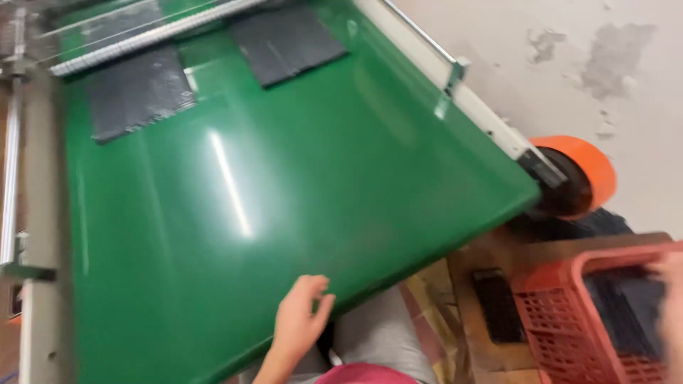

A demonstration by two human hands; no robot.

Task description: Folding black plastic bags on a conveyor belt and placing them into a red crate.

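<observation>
While the left hand (pixel 302 313) is held over the near edge of the green conveyor belt (pixel 284 185), its fingers are loosely curled, narrowly spread, and nothing is gripped. The right hand (pixel 669 299) is seen only as a blur at the far right of the belt, above the red plastic basket (pixel 562 313); whether its fingers are spread or closed cannot be told.

Two dark flat sheets (pixel 288 39) (pixel 139 92) lie at the far end of the belt, well apart from both hands. More dark pieces are held inside the basket.

Risks, as judged from this view:
- A fingertip could be caught at the belt's near edge, because the left hand rests just at that edge.
- A sheet could slide off the belt unretrieved, because neither hand is near the sheets.
- The basket could be tipped from the wooden stand (pixel 491 263) if it is pressed at its rim.

Materials: the belt is smooth, glossy and reflective. The sheets appear matte, thin, rectangular and faintly textured. The basket is rigid lattice plastic. An orange roller cap (pixel 594 167) is fitted at the belt's right corner, rounded and smooth.
</observation>
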